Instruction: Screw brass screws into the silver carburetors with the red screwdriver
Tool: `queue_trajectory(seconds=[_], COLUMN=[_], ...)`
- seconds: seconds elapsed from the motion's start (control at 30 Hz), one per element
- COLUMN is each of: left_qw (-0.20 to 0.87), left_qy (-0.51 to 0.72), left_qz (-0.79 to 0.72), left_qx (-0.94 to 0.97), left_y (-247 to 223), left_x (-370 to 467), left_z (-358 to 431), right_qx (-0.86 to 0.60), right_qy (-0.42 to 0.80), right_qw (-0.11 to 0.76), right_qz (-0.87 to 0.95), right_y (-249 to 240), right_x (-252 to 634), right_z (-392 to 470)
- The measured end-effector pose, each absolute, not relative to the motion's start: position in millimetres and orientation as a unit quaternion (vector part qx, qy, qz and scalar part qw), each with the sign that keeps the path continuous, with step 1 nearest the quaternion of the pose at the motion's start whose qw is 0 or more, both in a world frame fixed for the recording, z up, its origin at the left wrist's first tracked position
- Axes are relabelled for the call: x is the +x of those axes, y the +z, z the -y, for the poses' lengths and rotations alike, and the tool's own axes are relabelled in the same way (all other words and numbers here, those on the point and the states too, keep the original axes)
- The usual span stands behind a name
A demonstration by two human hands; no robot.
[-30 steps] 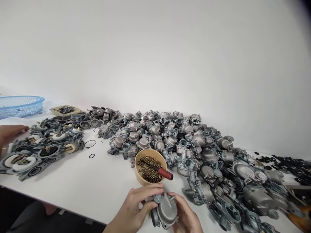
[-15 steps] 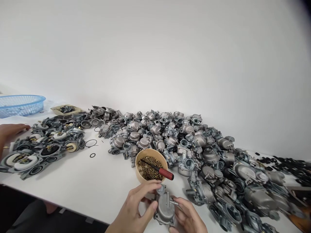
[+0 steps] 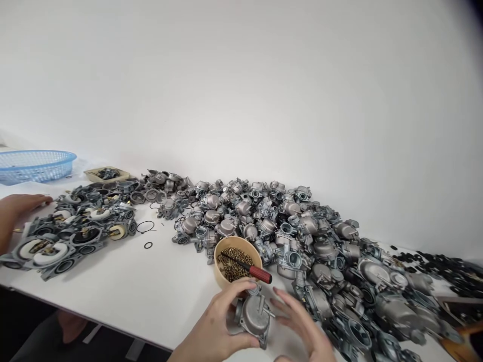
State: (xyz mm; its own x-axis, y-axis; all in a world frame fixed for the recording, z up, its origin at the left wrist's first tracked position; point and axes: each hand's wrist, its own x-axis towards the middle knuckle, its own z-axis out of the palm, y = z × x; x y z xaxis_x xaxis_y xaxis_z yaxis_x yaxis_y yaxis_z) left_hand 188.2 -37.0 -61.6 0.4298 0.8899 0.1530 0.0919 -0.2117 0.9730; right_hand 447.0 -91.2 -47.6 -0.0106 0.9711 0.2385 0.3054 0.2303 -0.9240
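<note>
My left hand [image 3: 221, 322] is wrapped round a grey metal carburetor [image 3: 255, 314] at the bottom centre, its round bowl cover facing up. Just right of that part is my right hand [image 3: 305, 327], fingers spread and curved, with nothing in it. Behind them stands a cream bowl [image 3: 219, 275] of small brass-coloured screws [image 3: 234, 264]. A screwdriver with a red handle [image 3: 260, 274] lies across the bowl, its handle over the near right rim.
Many carburetors [image 3: 267, 226] are heaped behind and right. Open bodies with white floats [image 3: 51, 251] lie left, beside another person's hand [image 3: 22, 211]. Black rings [image 3: 148, 245], a blue basket [image 3: 41, 163], a small tray [image 3: 123, 176] and black parts [image 3: 445, 266] also show.
My right hand has come off the carburetor and moved right, its fingers opening. My left hand still holds the part, which is slightly turned. The view has shifted a little.
</note>
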Motion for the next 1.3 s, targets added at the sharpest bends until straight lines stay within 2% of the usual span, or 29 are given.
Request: queue_trajectory(seconds=[0.07,0.1,0.13,0.23,0.47,0.63,0.77,0.93,1.3], left_qw=[0.522,0.528,0.534,0.548,0.552,0.530,0.517,0.516,0.524], left_qy=[0.388,0.388,0.390,0.405,0.412,0.412,0.413,0.407,0.393], left_qz=[-0.364,-0.362,-0.356,-0.336,-0.302,-0.293,-0.301,-0.309,-0.316], left_qx=[0.667,0.663,0.660,0.650,0.659,0.681,0.687,0.688,0.687], left_y=[-63.1,-64.5,-66.3,-72.8,-82.9,-82.2,-83.3,-78.2,-70.4], left_x=[188.1,188.0,188.1,188.9,189.7,191.2,193.1,190.8,187.3], left_z=[36.0,35.5,35.1,33.7,29.6,27.3,27.3,30.0,32.6], right_qx=[-0.495,-0.511,-0.517,-0.487,-0.486,-0.492,-0.495,-0.504,-0.516], right_qy=[0.229,0.164,0.113,0.107,0.100,0.047,0.016,0.015,0.133], right_qw=[0.521,0.514,0.473,0.376,0.013,-0.120,-0.160,-0.171,-0.119], right_qz=[0.656,0.669,0.705,0.781,0.868,0.861,0.854,0.847,0.838], right_y=[-24.2,-11.0,2.1,35.0,54.1,53.7,51.7,49.8,55.9], right_x=[450.8,447.3,439.6,397.0,306.1,284.8,276.8,277.0,285.6], right_z=[80.4,72.0,61.5,18.8,-79.8,-90.1,-82.9,-79.0,-75.2])
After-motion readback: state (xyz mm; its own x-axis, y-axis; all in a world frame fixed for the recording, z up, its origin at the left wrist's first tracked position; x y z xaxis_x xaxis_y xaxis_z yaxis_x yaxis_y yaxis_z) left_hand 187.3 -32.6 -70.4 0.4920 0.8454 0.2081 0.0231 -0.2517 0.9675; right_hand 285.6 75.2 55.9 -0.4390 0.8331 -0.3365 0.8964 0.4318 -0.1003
